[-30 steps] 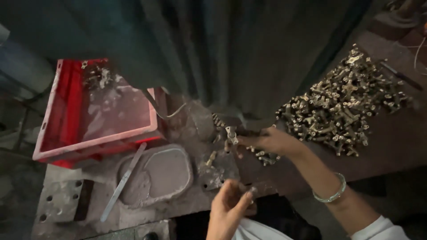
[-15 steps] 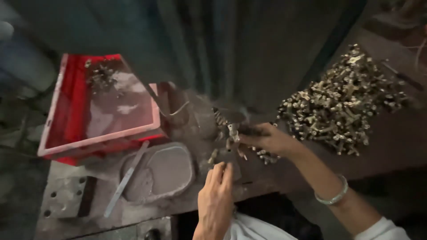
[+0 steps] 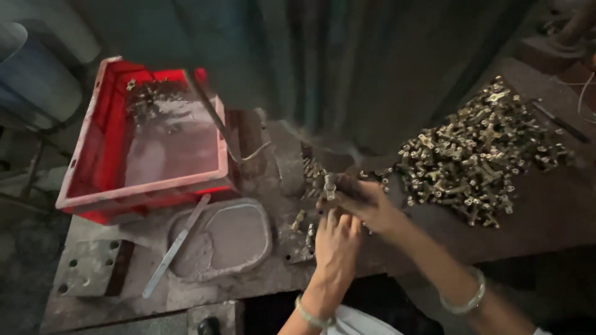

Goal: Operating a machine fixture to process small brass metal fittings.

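My right hand (image 3: 367, 206) is closed around a small brass fitting (image 3: 329, 183) held upright over the middle of the metal bench. My left hand (image 3: 335, 239) reaches up from below and touches the right hand's fingers just under that fitting; whether it holds anything I cannot tell. Several loose brass parts (image 3: 305, 231) lie on the bench right by both hands. A large heap of similar brass fittings (image 3: 475, 158) lies to the right.
A red plastic tray (image 3: 93, 197) with a few brass parts in its far corner stands at the left. A shallow dusty metal dish (image 3: 264, 248) and a flat metal strip (image 3: 177, 245) lie in front. A dark machine body rises behind.
My left hand has come up from the bench's front edge to meet my right hand. The right hand has stayed near the same spot with the fitting.
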